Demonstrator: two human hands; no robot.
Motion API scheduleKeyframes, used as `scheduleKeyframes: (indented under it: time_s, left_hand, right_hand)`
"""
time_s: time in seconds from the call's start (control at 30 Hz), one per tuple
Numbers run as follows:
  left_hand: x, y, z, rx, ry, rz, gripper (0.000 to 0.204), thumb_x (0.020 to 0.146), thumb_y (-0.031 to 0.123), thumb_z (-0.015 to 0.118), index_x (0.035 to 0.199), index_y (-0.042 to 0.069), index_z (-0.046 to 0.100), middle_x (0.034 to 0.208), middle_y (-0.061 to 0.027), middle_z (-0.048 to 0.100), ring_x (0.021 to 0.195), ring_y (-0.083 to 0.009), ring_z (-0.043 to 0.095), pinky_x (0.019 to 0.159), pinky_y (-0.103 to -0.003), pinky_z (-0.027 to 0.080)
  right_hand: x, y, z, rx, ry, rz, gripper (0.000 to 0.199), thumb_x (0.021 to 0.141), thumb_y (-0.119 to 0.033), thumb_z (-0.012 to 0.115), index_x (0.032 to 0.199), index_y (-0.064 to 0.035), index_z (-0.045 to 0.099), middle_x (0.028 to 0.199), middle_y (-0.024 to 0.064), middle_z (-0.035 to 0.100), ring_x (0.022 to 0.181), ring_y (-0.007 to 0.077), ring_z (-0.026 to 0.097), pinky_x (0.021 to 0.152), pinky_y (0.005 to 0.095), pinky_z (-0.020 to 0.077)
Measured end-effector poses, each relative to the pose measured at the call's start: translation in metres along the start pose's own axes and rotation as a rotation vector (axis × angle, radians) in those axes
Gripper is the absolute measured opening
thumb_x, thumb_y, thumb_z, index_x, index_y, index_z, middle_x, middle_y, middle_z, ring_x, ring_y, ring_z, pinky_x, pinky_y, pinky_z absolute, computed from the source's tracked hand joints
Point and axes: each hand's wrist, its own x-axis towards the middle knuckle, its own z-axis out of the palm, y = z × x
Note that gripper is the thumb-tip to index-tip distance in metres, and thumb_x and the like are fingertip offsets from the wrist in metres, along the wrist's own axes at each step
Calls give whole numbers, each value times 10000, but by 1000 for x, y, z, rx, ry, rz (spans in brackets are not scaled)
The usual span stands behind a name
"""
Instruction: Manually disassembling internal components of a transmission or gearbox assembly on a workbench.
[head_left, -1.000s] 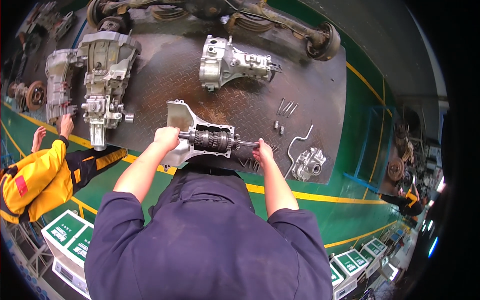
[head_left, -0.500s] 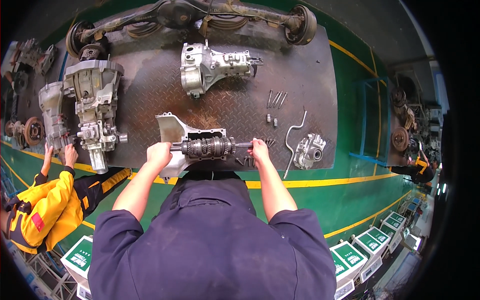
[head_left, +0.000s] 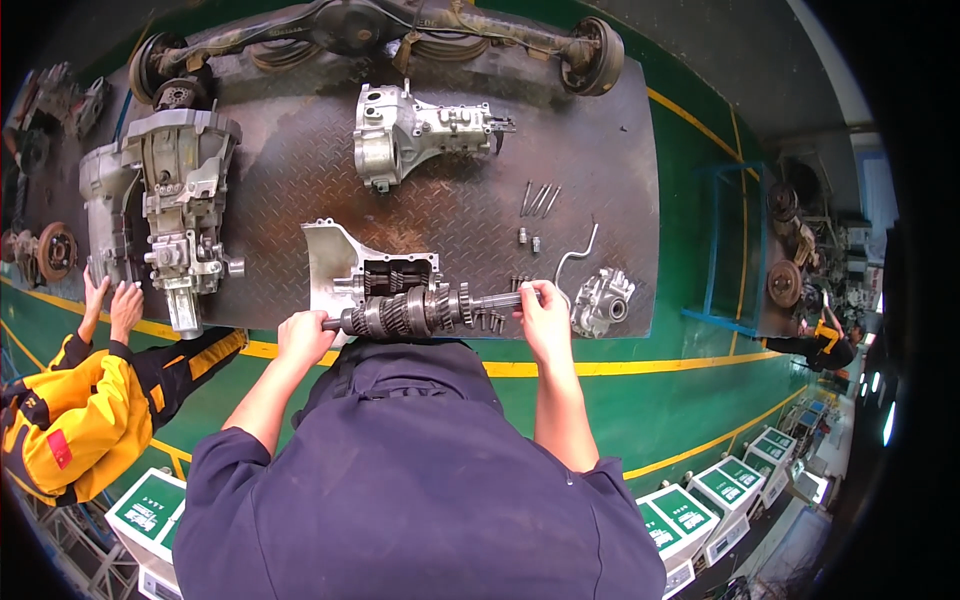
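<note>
Both my hands hold a gear shaft (head_left: 400,314) by its two ends, above the near edge of the bench. My left hand (head_left: 304,338) is closed round the short left end. The long splined right end is gripped by the fingers of my right hand (head_left: 543,312). Just beyond the shaft lies an open gearbox housing half (head_left: 327,262), with more gears (head_left: 400,275) showing inside it. The shaft hides the housing's near side. Small bolts (head_left: 491,321) lie under and beside the shaft's right end.
A closed gearbox case (head_left: 400,135) lies farther back, and a large gearbox (head_left: 180,190) stands at left. Bolts (head_left: 540,200), a bent rod (head_left: 577,254) and a cast cover (head_left: 603,300) are at right. An axle (head_left: 480,30) spans the back. A co-worker (head_left: 85,410) works at left.
The gear shaft has come out of the housing toward me, uncovering the gears inside. Its right end has swung slightly farther away. The co-worker's hands have shifted a little.
</note>
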Motion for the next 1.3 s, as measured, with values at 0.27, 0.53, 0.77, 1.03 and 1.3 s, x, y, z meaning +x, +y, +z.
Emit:
scheduleKeyframes:
  time_s: [0.27,0.53,0.77,1.03,1.3]
  left_hand:
    - [-6,13,11,-239,321,169,98,763,171,654,746,79,624,771,-188,659,799,-415,657,698,-513,501]
    - [-35,26,-24,-169,347,140,60,719,157,648,742,102,656,774,-136,690,789,-369,680,695,-483,523]
    - [-58,33,-60,25,536,262,76,680,129,686,675,81,627,688,-106,648,683,-323,661,645,-447,517]
    - [-65,11,-45,42,511,180,80,669,129,689,675,78,629,690,-105,655,684,-318,671,646,-432,530]
    - [-66,3,-36,-9,416,89,73,691,129,681,742,77,687,751,-129,691,740,-337,688,694,-448,539]
  right_hand:
    - [-75,-116,-36,-121,49,-239,127,978,-124,671,1014,-4,652,768,18,638,684,79,620,620,232,486]
    - [-37,-83,-45,-50,65,-206,202,1023,-213,624,1021,-13,655,754,3,623,622,58,594,559,194,444]
    - [7,27,-16,135,114,39,248,1028,-233,609,862,-49,602,693,-5,558,532,67,493,511,218,429]
    - [-13,13,-4,159,34,39,157,1031,-178,588,941,-51,612,780,-11,585,569,43,506,554,196,461]
    - [-34,-6,-10,123,21,-11,128,1029,-147,587,1007,-28,628,790,1,613,599,50,554,571,189,462]
